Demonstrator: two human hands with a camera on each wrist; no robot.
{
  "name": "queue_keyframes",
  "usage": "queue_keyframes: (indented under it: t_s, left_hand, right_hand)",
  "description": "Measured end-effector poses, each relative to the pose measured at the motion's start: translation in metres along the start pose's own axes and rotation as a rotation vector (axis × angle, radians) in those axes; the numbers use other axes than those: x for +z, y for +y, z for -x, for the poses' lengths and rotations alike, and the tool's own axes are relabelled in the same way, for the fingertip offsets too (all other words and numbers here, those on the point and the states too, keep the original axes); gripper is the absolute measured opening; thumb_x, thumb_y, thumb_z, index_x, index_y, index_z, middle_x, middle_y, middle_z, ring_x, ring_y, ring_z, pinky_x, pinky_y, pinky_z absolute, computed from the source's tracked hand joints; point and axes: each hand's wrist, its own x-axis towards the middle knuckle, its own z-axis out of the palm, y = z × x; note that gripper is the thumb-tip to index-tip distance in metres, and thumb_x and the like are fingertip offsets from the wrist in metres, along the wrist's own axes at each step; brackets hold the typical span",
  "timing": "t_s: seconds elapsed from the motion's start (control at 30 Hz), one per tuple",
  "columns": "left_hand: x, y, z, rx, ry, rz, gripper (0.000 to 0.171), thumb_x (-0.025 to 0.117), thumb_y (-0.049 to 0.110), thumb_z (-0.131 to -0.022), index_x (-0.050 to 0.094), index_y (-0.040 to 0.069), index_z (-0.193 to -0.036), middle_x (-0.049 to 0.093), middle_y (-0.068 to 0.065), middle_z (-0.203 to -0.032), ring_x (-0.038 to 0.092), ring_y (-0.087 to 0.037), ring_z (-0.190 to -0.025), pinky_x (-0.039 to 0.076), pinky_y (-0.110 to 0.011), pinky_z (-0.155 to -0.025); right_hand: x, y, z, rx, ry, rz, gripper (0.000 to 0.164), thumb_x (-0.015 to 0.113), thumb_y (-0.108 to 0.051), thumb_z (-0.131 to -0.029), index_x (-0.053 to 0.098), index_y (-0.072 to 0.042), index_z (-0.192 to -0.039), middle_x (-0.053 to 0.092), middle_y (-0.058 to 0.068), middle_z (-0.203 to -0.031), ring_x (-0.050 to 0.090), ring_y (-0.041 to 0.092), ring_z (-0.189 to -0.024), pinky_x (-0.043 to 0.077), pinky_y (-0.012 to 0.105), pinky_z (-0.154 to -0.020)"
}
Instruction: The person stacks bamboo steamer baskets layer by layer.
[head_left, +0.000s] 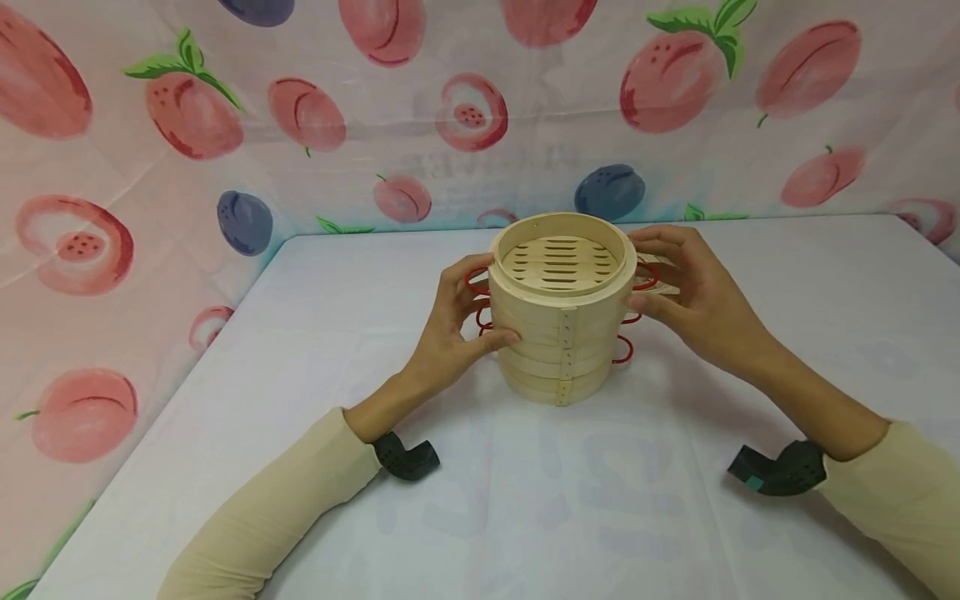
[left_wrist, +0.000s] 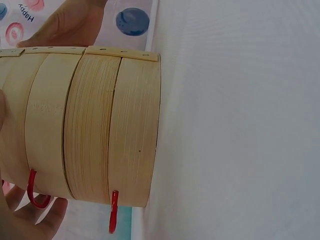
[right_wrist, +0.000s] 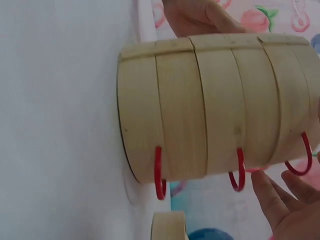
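Note:
A stack of round bamboo steamer baskets (head_left: 564,342) with red loop handles stands upright on the white table. The top basket is uncovered, so its slotted floor (head_left: 558,265) shows. At the stack's left side my left hand (head_left: 457,321) grips it, thumb across the front and fingers reaching behind by the handles. My right hand (head_left: 697,296) holds the upper right side, thumb on the wall and fingers around the rim and a handle. Both wrist views show the tier walls and handles from the side; some fingertips are hidden behind the stack.
Behind the stack on the right, a pale bamboo piece (head_left: 662,279) shows partly between my right fingers; a bamboo edge (right_wrist: 169,225) also appears low in the right wrist view. White cloth (head_left: 570,500) covers the table. A fruit-printed curtain (head_left: 540,100) hangs along the back and left.

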Motion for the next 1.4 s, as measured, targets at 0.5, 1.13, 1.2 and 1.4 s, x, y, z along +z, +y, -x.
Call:
queue_keyframes:
  t_s: [0.5,1.13,1.2,1.4]
  left_hand:
    - [0.000,-0.002,0.001,0.023,0.001,-0.027,0.071,0.067,0.017,-0.076,0.020,-0.003,-0.125,0.028,-0.025,-0.129,0.047,-0.032,-0.102,0.039,-0.051,-0.083]
    - [0.000,-0.007,0.004,0.008,-0.001,-0.046,0.071,0.069,0.010,-0.075,0.022,0.000,-0.127,0.029,-0.017,-0.131,0.045,-0.032,-0.102,0.041,-0.048,-0.084]
    - [0.000,-0.003,0.003,0.010,-0.001,-0.051,0.070,0.069,0.010,-0.076,0.022,-0.001,-0.126,0.028,-0.021,-0.129,0.045,-0.034,-0.101,0.040,-0.049,-0.083]
    - [-0.001,-0.002,0.003,0.011,0.002,-0.064,0.069,0.069,0.012,-0.076,0.022,0.001,-0.126,0.030,-0.021,-0.128,0.044,-0.037,-0.100,0.041,-0.049,-0.083]
  right_hand:
    - [-0.053,0.056,0.005,0.203,0.202,0.187,0.044,0.059,-0.015,-0.087,0.043,-0.015,-0.128,0.048,0.006,-0.122,0.048,0.016,-0.110,0.043,0.012,-0.078]
    - [-0.045,0.101,0.021,0.396,0.074,0.269,0.048,0.065,-0.031,-0.081,0.051,-0.013,-0.123,0.037,0.010,-0.128,0.034,0.030,-0.119,0.034,0.051,-0.093]
    - [-0.044,0.101,0.021,0.381,0.081,0.280,0.046,0.066,-0.031,-0.080,0.054,-0.012,-0.121,0.040,0.008,-0.125,0.036,0.027,-0.117,0.034,0.050,-0.093]
    - [-0.038,0.100,0.019,0.350,0.093,0.310,0.042,0.068,-0.029,-0.079,0.058,-0.009,-0.115,0.044,0.007,-0.121,0.034,0.024,-0.117,0.034,0.050,-0.093]
